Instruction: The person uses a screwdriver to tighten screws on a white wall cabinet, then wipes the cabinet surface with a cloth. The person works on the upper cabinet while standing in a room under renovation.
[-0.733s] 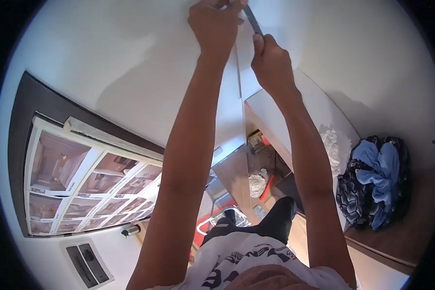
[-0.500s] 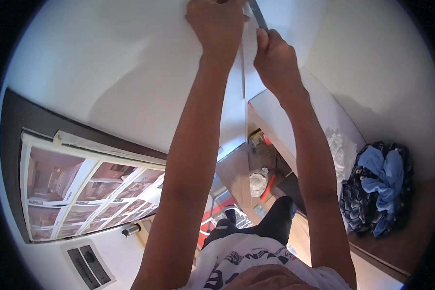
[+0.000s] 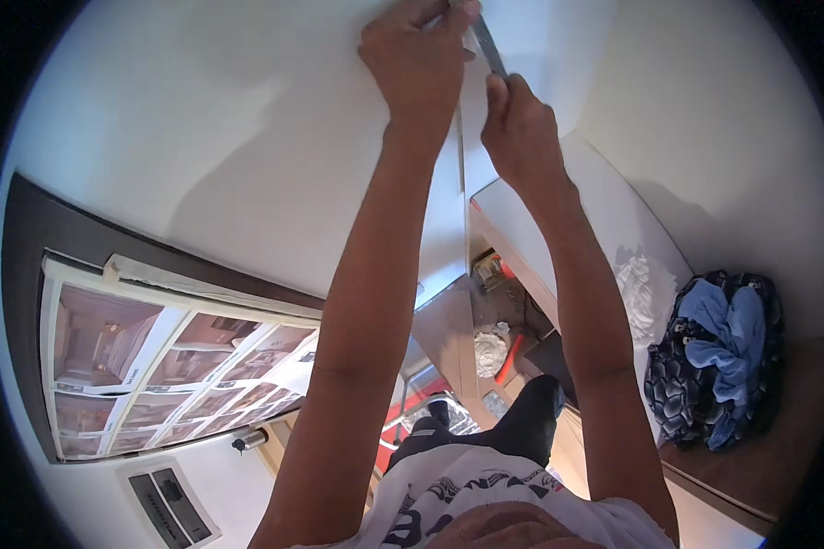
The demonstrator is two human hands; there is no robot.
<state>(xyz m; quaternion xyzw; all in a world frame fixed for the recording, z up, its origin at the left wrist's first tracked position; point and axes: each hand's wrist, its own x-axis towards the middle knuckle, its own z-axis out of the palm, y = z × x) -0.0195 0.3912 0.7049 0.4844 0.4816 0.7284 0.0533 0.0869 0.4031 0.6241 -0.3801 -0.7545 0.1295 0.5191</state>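
Observation:
Both arms reach up against a large white panel [image 3: 275, 119]. My right hand [image 3: 525, 123] is closed round the lower end of a flat, narrow grey metal file [image 3: 489, 43], which slants up and to the left. My left hand [image 3: 418, 55] is closed at the upper end of the file, its fingertips on it near the top edge of the view. The end of the file there is partly hidden by my fingers. Just below the hands, a straight panel edge [image 3: 461, 160] runs downward.
To the right, a dark patterned bag with blue cloth [image 3: 728, 320] lies on a brown ledge [image 3: 778, 421], beside crumpled white material [image 3: 641, 297]. Below are a white roll [image 3: 491, 354], a red tool [image 3: 509, 359] and a red-and-silver ladder [image 3: 418, 416]. A picture board [image 3: 169, 352] stands left.
Both hands and the file have come slightly down, toward me. The hold on the file looks the same.

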